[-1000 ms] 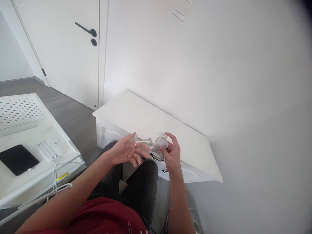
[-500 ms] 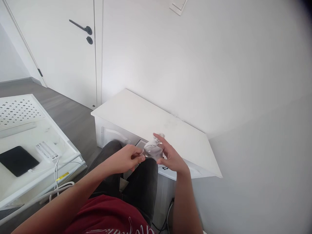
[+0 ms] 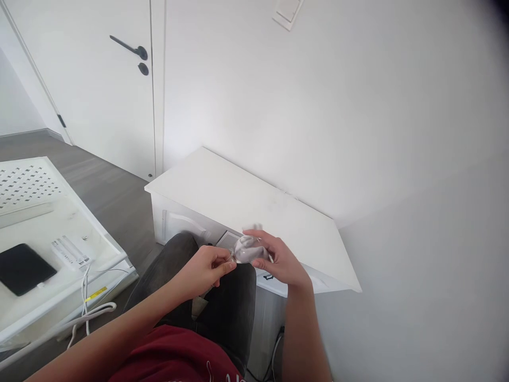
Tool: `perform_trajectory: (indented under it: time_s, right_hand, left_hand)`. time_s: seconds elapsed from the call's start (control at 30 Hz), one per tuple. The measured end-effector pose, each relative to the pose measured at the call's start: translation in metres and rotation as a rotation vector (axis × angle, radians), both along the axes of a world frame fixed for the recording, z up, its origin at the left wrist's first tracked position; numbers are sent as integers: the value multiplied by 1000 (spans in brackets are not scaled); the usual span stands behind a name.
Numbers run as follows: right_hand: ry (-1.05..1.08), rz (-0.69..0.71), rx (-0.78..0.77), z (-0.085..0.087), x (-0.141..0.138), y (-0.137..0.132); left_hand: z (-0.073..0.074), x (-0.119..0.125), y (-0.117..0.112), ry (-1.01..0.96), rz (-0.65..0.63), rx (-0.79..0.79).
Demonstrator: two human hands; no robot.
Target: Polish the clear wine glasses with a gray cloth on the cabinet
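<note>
Between my hands, over my knees and the front edge of the white cabinet (image 3: 238, 185), is a clear plastic bag (image 3: 248, 249) with something pale grey and white inside. What the contents are I cannot make out. My left hand (image 3: 210, 268) pinches the bag's gathered left end between thumb and fingers. Curved around the bag's right side is my right hand (image 3: 278, 260), its thumb below and its fingers above. A blurred pale bit shows just above the right fingertips.
At the left stands a white table (image 3: 79, 212) with a black tablet (image 3: 26, 269), a white labelled power brick or box (image 3: 70, 251) and white cables (image 3: 85, 297). Behind are a white door (image 3: 99, 95) and a wall with a switch (image 3: 288, 11). Dark cables lie on the floor by my right arm.
The bag has tilted flatter, and my right fingers have come down closer around it. My left hand keeps its pinch. The whole view has shifted slightly.
</note>
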State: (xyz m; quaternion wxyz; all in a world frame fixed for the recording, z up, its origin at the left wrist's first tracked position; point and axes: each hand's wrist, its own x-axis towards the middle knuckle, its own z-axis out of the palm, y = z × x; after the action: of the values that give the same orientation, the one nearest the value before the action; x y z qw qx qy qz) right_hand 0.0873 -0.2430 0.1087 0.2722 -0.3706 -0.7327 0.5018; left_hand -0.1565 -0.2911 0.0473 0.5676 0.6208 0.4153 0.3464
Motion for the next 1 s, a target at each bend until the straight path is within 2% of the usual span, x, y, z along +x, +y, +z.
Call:
perform_trajectory:
  time_s: [0.07, 0.17, 0.23, 0.27, 0.33, 0.43, 0.5, 0.57, 0.67, 0.73, 0.87, 0.93, 1.0]
  right_hand:
    - [121, -111, -20, -7, 11, 2]
    - [448, -531, -8, -25, 19, 4]
    - [623, -770, 11, -36, 8, 2]
    - [685, -827, -2, -39, -1, -1]
    - [790, -811, -124, -42, -26, -11]
    - [902, -587, -349, -40, -58, -28]
    - [912, -449, -402, -39, -68, -36]
    - [874, -394, -375, -42, -69, -39]
    - [788, -394, -261, -55, -66, -38]
    - [749, -433, -210, -65, -68, -37]
    - [743, -560, -322, -72, -78, -43]
    - [754, -555, -388, -68, -82, -46]
    - [779, -505, -401, -64, -83, -46]
  left_hand:
    - [-1, -1, 2, -16, -21, -8]
    - [0, 0, 3, -68, 0, -6]
    - [0, 3, 3, -108, 58, 7]
    - [1, 5, 2, -121, 86, 14]
    - [0, 10, 1, -129, 122, 27]
    - [-2, 17, -1, -141, 200, 52]
    - [-4, 19, -2, -178, 245, 37]
    - [-5, 19, -2, -209, 230, 10]
    - [-2, 16, -4, -258, 115, -36]
    - [1, 15, -7, -272, 88, -36]
    - [4, 14, -11, -252, 120, 16]
    - [2, 13, -12, -269, 114, 7]
    - [-4, 12, -11, -306, 137, -91]
